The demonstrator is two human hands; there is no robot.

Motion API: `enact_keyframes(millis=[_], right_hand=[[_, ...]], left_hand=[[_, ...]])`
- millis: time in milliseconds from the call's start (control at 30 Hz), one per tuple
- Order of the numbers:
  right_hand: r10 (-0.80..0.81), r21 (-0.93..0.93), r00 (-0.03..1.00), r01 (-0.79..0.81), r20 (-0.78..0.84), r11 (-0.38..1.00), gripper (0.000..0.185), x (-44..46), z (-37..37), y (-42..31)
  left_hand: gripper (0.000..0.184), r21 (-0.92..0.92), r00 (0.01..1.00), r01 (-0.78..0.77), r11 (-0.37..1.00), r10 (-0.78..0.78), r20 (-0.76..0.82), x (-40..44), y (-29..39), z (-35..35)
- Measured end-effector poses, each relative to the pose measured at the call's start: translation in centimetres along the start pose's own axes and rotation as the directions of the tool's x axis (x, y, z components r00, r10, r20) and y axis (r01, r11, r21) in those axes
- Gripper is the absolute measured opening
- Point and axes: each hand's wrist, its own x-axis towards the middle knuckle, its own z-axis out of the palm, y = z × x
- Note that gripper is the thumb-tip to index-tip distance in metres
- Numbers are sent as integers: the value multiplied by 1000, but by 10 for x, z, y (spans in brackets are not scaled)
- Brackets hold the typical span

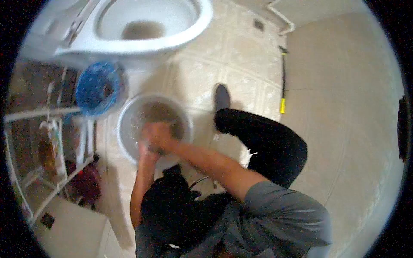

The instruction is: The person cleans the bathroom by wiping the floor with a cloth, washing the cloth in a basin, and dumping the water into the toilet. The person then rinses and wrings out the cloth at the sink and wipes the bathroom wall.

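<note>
A round whitish bucket [124, 124] stands on the tiled floor, with murky grey-brown water [157, 112] inside. Both hands are together over the bucket's inside, blurred by motion. My left hand [148, 148] comes in from below and touches or overlaps my right hand [159, 133], whose forearm reaches in from the lower right. The fingers of both are smeared, and whether anything is between them cannot be made out.
A white toilet [172, 42] is at the top, beside a bin with a blue liner [98, 89]. A white rack [64, 112] and a dark red item [86, 182] lie left. A black-and-yellow stick [283, 86] runs along the right wall or tub edge.
</note>
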Motion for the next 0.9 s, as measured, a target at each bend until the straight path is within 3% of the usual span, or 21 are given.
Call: enact_keyframes(millis=[33, 67, 100, 133, 167, 200, 233, 300, 367, 400, 467, 533, 567, 600, 633, 667, 700, 733, 767, 833, 900], right_hand=[[-205, 111, 973, 216, -109, 970, 20, 6, -1, 21], [-13, -320, 961, 106, 277, 941, 21, 18, -29, 8], [9, -109, 969, 19, 247, 994, 24, 16, -51, 8], [-28, -89, 988, 42, 153, 995, 25, 12, -56, 14], [-192, -306, 971, 227, 140, 925, 28, 12, -8, 60], [-77, -146, 997, 76, -1, 986, 38, 8, -34, 47], [-81, -132, 997, 81, 7, 988, 38, 5, -43, 39], [123, -166, 992, -125, -18, 978, 56, -2, -49, 33], [128, -228, 986, -150, -106, 962, 63, -4, 4, 52], [286, 174, 948, -308, 138, 935, 58, 3, 42, 73], [313, 500, 860, -494, 404, 711, 52, 11, 58, 67], [-49, 694, 946, -199, 320, 692, 40, 0, 35, 27], [-47, 693, 946, -200, 320, 693, 40, -4, 17, 8], [-109, 676, 943, -143, 316, 722, 38, -8, -6, -12], [-171, 659, 933, -86, 315, 747, 38, -15, -26, -29], [-169, 659, 934, -87, 315, 747, 38, -21, -38, -41], [-204, 669, 942, -29, 267, 742, 40, -26, -49, -52], [-238, 677, 946, 28, 219, 735, 43, -28, -58, -59], [-236, 677, 947, 27, 218, 735, 43, -27, -66, -65], [-133, 466, 968, 19, 213, 884, 42, -26, -74, -73], [-95, 365, 973, 12, 211, 931, 40, -19, -72, -73]], left_hand=[[59, 59, 987, 4, 998, 6, -163, -9, 2, 15], [64, 114, 947, 27, 993, 11, -322, -17, 4, 29], [68, 159, 913, 55, 986, 15, -408, -24, 9, 39], [72, 199, 875, 94, 975, 14, -483, -30, 16, 41], [72, 211, 861, 88, 974, 32, -507, -30, 21, 8], [77, 280, 888, 41, 959, 94, -450, -18, 18, -46], [86, 350, 923, 3, 937, 132, -361, -22, 20, -52], [94, 411, 946, -38, 911, 165, -278, -30, 25, -43], [102, 421, 972, -39, 906, 132, -196, -30, 29, -17], [102, 424, 972, -37, 905, 132, -195, -26, 29, -17], [96, 210, 922, 52, 976, 34, -387, -14, 33, -18], [90, 155, 891, 82, 984, -3, -454, -14, 51, 12], [84, 89, 851, 104, 991, -42, -524, -13, 56, 23], [77, -229, 976, 180, 957, -202, -77, -7, 63, -10], [70, -349, 866, 454, 820, -314, 389, -1, 69, -44], [59, -155, 964, 250, 956, -231, 132, -6, 70, -26], [50, 104, 993, 75, 992, -64, -100, -11, 71, -4], [43, 225, 976, 33, 974, 17, -216, -17, 68, 19], [43, 225, 976, 34, 974, 16, -217, -17, 62, 21], [42, 300, 960, -250, 920, 275, -44, -18, 53, 17], [43, 290, 967, -210, 934, 242, -82, -14, 43, 10]])
